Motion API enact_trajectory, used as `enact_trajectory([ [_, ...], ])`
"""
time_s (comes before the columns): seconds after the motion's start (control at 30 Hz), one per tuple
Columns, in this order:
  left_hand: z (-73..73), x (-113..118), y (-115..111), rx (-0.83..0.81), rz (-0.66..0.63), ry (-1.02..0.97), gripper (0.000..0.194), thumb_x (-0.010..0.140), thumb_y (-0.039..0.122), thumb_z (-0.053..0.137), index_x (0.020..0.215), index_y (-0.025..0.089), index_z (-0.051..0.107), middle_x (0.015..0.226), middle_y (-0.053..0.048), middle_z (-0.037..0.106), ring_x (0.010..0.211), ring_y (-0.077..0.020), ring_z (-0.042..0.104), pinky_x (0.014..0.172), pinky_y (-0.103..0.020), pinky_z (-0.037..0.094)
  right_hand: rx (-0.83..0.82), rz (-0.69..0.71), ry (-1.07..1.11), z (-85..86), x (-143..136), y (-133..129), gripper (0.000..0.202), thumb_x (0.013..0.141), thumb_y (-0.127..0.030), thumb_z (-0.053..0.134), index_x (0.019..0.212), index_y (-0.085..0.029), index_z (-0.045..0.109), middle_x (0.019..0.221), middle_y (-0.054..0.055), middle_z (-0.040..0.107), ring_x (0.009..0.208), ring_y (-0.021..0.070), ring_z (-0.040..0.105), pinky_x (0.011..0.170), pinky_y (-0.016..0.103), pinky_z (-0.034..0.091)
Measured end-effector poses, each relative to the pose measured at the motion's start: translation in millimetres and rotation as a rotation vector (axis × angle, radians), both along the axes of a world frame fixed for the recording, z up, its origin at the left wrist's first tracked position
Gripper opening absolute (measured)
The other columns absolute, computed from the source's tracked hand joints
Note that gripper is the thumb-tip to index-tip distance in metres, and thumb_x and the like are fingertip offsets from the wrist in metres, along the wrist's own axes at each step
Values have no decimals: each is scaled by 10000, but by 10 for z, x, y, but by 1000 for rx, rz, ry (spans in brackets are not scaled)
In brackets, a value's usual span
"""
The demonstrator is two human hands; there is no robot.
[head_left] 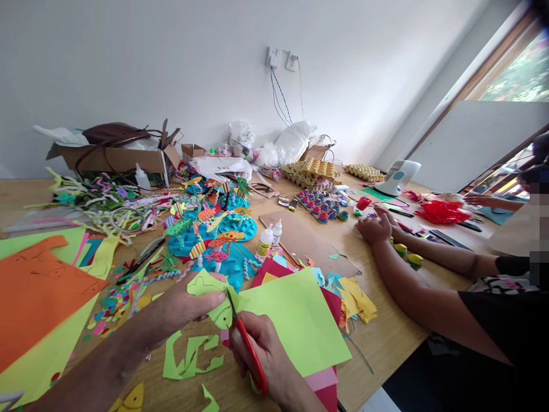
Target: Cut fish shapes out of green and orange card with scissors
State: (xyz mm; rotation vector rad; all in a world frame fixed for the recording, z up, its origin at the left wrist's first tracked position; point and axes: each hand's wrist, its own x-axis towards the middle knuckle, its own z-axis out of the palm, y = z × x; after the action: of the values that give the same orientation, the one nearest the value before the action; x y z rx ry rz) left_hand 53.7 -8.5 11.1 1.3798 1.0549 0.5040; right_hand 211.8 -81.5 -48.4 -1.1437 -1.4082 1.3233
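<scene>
My left hand [195,300] pinches a piece of lime-green paper [205,281] with fish outlines drawn on it in dark pen. In my right hand [259,343] are red-handled scissors [250,356], their blades at the right edge of that paper. A large lime-green sheet [300,317] lies on top of red paper just right of my hands. Cut lime-green scraps [193,356] are on the table below my left hand. Beyond my hands, colourful paper fish [227,237] stand on blue-painted egg-carton pieces [235,269].
Two glue bottles [266,240] stand past my hands. An orange sheet [38,297] covers the left side, with pipe cleaners [128,209] behind. Yellow scraps [355,300] lie to the right. A co-worker's arms [398,274] reach in from the right, near painted carton cups [319,203].
</scene>
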Motion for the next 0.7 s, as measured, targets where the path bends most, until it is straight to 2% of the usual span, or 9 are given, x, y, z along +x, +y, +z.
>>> enact_trajectory([
  [0.13, 37, -8, 4, -14, -10, -36, 261, 687, 363, 602, 885, 197, 570, 823, 18, 615, 803, -202, 533, 732, -309, 421, -40, 2, 30, -6, 5, 6, 449, 848, -521, 497, 563, -190, 395, 435, -56, 391, 378, 65, 353, 355, 159, 271],
  [0.3, 59, -15, 9, -80, -8, -19, 262, 669, 397, 615, 830, 196, 568, 733, 48, 555, 718, -168, 482, 675, -280, 395, -50, 0, 24, -14, 17, 11, 434, 861, -480, 500, 558, -184, 403, 433, -55, 397, 380, 63, 355, 354, 156, 258],
  [0.43, 62, -21, 7, -85, -5, 10, 257, 665, 396, 620, 821, 200, 563, 723, 52, 560, 711, -165, 481, 657, -271, 394, -45, 10, 23, -4, 9, 3, 422, 874, -442, 485, 552, -184, 399, 422, -58, 384, 378, 65, 342, 359, 165, 248],
  [0.6, 86, -39, 10, -109, -15, 51, 275, 651, 406, 611, 834, 204, 571, 725, 47, 579, 703, -167, 500, 624, -258, 387, -16, 8, -27, 32, 12, -7, 365, 856, -333, 500, 548, -182, 373, 471, -73, 286, 423, 59, 282, 388, 178, 205],
  [0.7, 106, -46, 26, -107, -29, 98, 274, 622, 424, 611, 771, 199, 564, 692, 48, 553, 685, -166, 479, 621, -261, 380, 4, 13, -62, 37, 24, -12, 327, 845, -290, 493, 561, -180, 373, 504, -74, 246, 451, 60, 256, 406, 186, 189],
])
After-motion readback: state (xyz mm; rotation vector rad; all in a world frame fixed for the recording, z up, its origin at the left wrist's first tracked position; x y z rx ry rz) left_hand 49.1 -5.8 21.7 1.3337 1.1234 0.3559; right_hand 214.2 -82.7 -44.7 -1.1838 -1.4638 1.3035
